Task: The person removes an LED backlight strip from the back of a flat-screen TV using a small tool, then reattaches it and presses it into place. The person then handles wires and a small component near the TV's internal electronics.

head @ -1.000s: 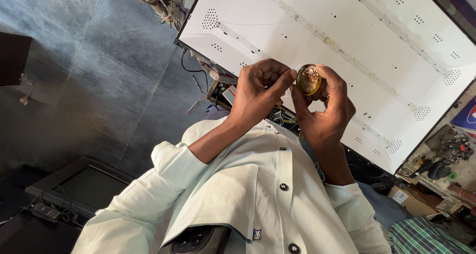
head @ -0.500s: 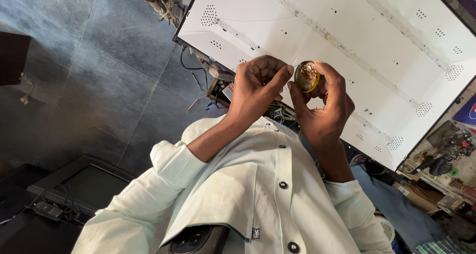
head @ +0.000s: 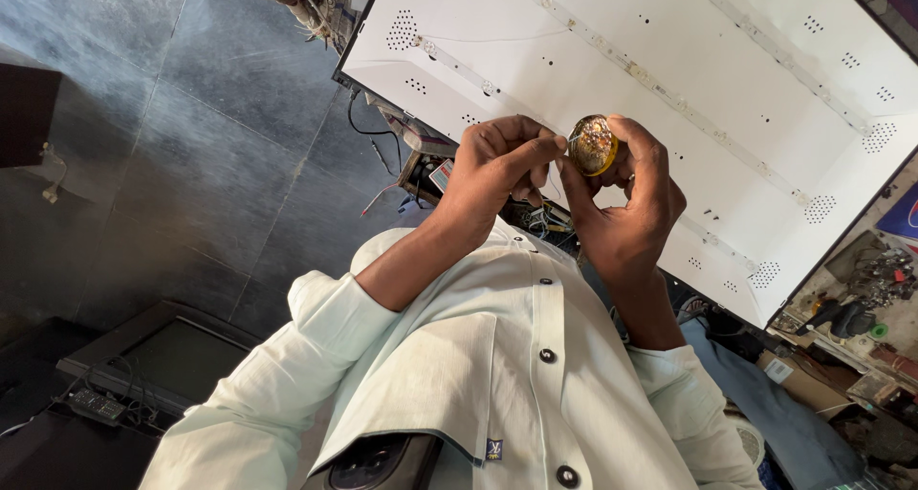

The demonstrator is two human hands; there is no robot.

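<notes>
Round tin: small shallow golden-brown metal tin [head: 593, 144], shiny contents showing, held up in front of the chest, above the white panel behind it.
Right hand: right hand [head: 626, 208] curls round the tin, thumb and fingertips pinching its rim, palm half closed.
Left hand: left hand [head: 497, 165] is nearly closed, thumb and forefinger pinched together right at the tin's edge; whether they grip a thin wire or tool there is too small to tell.
Backdrop: large white perforated sheet-metal panel with LED strips [head: 669, 50], leaning over a grey stone floor [head: 172, 165].
Slip risk: the hold is by the rim only, so a push from the pinching fingers could tip the tin out.
Spill risk: tilted, its contents could smear the pale button shirt [head: 497, 356].
Clutter risk: a dropped tin would likely roll among loose cables [head: 378, 136].
</notes>
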